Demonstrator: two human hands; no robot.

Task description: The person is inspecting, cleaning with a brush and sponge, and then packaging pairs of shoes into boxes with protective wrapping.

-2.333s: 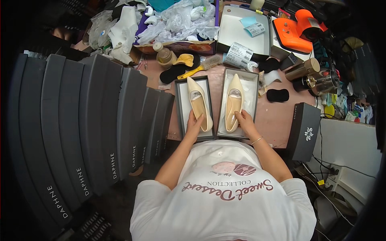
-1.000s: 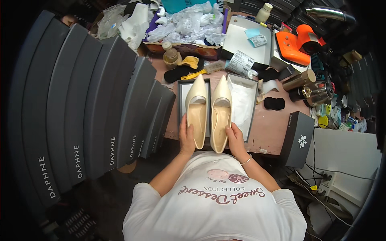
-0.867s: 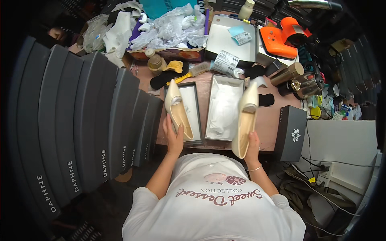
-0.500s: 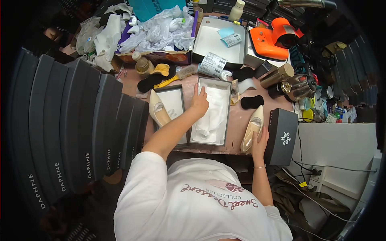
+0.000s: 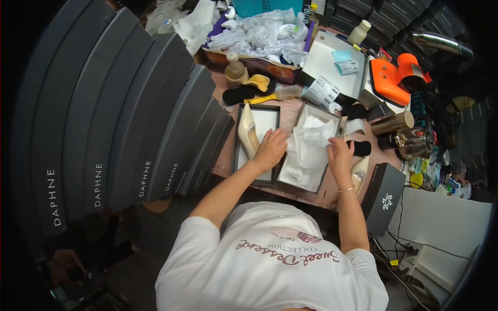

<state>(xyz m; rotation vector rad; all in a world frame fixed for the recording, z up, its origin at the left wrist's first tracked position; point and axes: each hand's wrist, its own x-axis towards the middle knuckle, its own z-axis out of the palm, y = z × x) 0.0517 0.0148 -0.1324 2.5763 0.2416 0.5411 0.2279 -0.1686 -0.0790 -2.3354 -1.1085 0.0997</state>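
White tissue paper [image 5: 309,147] lies raised and crumpled over the open grey shoe box [image 5: 307,189]. My left hand [image 5: 271,149] is at its left edge, fingers bent and closed on the paper. On the other side my right hand [image 5: 340,158] pinches the paper's right edge. A cream pointed-toe shoe [image 5: 246,132] rests in the shallow box lid [image 5: 272,110], left of my left hand. Its cream mate [image 5: 359,173] lies on the table, partly hidden behind my right hand and wrist.
Tall stacks of dark shoe boxes [image 5: 124,114] crowd the left side. A closed dark box [image 5: 382,199] stands at the right edge. Behind lie a yellow-handled brush [image 5: 275,96], a glass bottle [image 5: 236,70], label sheets [image 5: 322,90], an orange device [image 5: 389,80] and a brown flask [image 5: 392,123].
My right hand has left the cream shoe and moved to the tissue paper. My left hand has come back toward me to the box's left side. The paper is lifted, and the view has swung left.
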